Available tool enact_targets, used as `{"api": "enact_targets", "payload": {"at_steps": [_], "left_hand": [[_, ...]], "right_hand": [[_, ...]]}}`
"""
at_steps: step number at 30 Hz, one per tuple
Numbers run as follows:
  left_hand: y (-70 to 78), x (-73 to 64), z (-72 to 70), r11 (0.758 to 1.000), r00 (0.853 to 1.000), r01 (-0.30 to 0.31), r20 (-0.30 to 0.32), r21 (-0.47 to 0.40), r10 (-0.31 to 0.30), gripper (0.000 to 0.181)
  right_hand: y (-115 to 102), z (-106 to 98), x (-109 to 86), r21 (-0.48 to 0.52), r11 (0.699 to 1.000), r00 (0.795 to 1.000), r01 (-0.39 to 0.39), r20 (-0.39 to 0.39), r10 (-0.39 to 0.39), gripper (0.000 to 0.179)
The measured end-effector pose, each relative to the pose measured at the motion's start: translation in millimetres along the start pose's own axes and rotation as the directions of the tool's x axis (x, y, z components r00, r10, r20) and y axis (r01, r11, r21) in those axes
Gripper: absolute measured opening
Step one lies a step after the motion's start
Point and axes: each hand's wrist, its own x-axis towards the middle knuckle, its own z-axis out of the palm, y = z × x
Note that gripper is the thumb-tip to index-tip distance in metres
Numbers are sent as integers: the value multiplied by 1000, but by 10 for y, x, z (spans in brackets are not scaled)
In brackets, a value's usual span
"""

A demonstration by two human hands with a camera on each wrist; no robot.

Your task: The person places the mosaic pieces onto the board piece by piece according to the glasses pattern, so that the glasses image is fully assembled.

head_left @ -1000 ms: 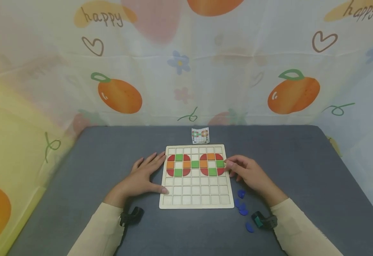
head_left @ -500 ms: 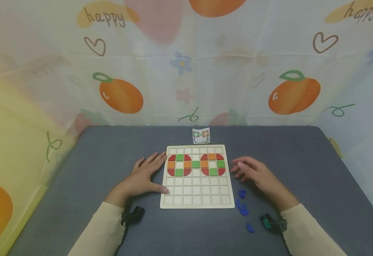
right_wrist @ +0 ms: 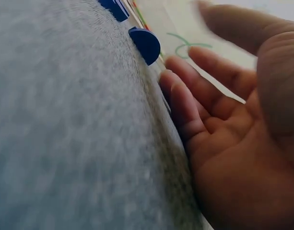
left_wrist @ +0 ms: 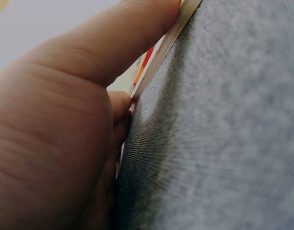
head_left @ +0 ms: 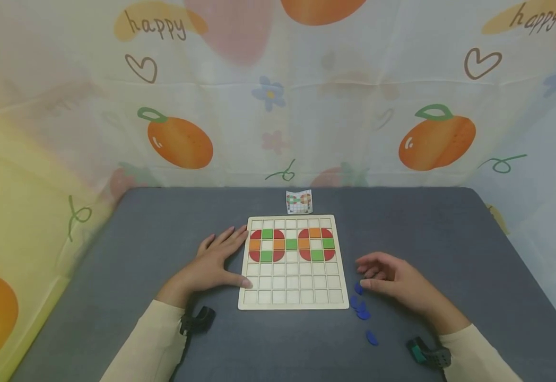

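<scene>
A pale wooden grid board (head_left: 278,300) lies on the dark table, with red, orange and green flat pieces forming two ring shapes joined by a green square (head_left: 291,244). My left hand (head_left: 208,268) rests with spread fingers at the board's left edge, its thumb on the rim. To the right of the board, my right hand (head_left: 397,281) hovers with loosely bent fingers and nothing held. Its thumb is beside a blue piece (head_left: 358,288); the right wrist view shows a blue half-round piece (right_wrist: 147,45) near the fingertips, apart from them.
Several more blue pieces (head_left: 361,310) lie off the board's lower right corner, and a single blue piece (head_left: 372,338) lies nearer the front. Behind the board sits a small pattern card (head_left: 299,201). A printed cloth (head_left: 326,132) hangs behind the table.
My right hand has left the board's right edge and moved right and toward me, to the blue pieces, its fingers spreading apart. The left hand stays in place.
</scene>
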Motion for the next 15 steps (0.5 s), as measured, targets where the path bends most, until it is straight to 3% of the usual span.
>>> {"api": "enact_targets", "payload": {"at_steps": [6, 11, 15], "left_hand": [[10, 6, -2, 1000, 1000, -1, 0, -1, 1, 131], [24, 3, -10, 1000, 1000, -2, 0, -4, 2, 131], [22, -3, -6, 1000, 1000, -2, 0, -8, 2, 131]], "right_hand": [[28, -7, -78, -116, 988, 994, 105, 42, -101, 29], [48, 45, -71, -186, 956, 973, 229, 45, -224, 20], [47, 81, -74, -232, 937, 965, 260, 29, -261, 19]]}}
